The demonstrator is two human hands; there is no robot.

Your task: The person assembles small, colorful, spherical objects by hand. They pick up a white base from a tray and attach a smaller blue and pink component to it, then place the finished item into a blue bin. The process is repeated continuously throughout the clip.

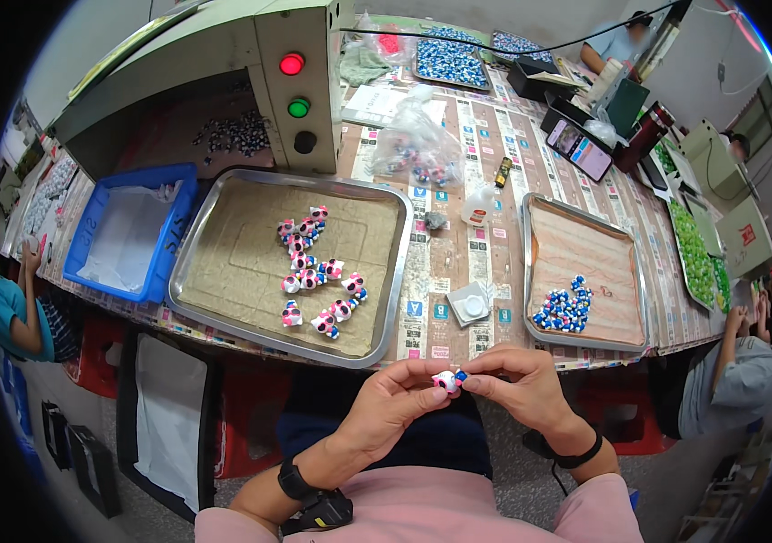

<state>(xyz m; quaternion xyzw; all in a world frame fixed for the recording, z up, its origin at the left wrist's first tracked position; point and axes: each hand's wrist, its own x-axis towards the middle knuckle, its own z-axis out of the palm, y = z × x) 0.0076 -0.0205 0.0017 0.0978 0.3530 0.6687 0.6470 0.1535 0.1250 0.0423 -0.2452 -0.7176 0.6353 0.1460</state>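
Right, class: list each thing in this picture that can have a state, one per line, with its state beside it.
left hand: pinching a small pink-and-white toy piece
right hand: pinching a blue piece against that toy
left metal tray: holds a loose cluster of pink-and-white pieces
right metal tray: holds a small pile of blue pieces
red lamp: lit
blue bin: lined with clear plastic

Two metal trays (386, 271) (plus one blue bin (173, 226)).

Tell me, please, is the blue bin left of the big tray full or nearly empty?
Nearly empty: the blue bin shows only a clear plastic liner inside.
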